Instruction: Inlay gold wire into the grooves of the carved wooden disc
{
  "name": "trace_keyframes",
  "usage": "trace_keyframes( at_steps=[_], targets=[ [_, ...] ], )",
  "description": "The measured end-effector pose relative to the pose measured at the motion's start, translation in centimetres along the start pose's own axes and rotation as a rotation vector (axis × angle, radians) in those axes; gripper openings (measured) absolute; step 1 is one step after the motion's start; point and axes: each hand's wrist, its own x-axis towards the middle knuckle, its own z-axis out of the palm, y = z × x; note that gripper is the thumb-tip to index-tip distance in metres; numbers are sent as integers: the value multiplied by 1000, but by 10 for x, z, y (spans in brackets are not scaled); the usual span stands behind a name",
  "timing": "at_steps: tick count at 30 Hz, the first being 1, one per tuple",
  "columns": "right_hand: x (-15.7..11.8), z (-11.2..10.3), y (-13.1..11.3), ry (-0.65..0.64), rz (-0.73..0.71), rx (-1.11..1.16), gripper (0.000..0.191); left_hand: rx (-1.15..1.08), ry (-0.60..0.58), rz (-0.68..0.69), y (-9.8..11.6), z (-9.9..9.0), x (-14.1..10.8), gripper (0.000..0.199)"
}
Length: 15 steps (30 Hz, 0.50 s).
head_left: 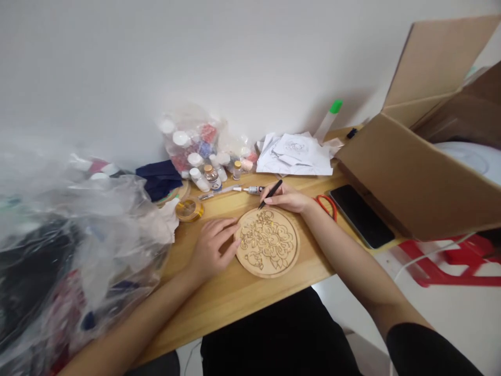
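A round wooden board (287, 265) lies flat on the table, with a flower pattern in gold-coloured lines across it. My left hand (214, 245) rests at the board's left edge, fingers apart and fingertips touching the rim. Over the far edge, my right hand (287, 198) grips slim black tweezers (273, 193) in a pinch, their tip pointing down close to the pattern. Whether anything tiny sits in the tip is too small to tell. Just behind the right hand lies a glue tube (253, 190), partly hidden by the fingers.
Small bottles (211, 176), a roll of gold wire (190, 209) and papers (295, 154) stand behind the board. Plastic bags (129, 219) crowd the left. Orange-handled scissors (332, 203), a phone (362, 216) and an open cardboard box (407, 177) are right. The wooden table's (219, 308) front edge is near my lap.
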Motion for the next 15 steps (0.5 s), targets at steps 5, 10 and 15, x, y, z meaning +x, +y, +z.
trace_keyframes(
  at_steps=[5,10,15],
  targets=[
    [2,-4,2,-2,11,-19,19,75,31,130,-2,2,-5,26],
    [2,-4,2,-23,-8,-30,16,119,18,178,-3,6,-8,30],
    [1,-2,0,-21,-2,-34,16,197,-69,171,1,3,-8,38]
  ],
)
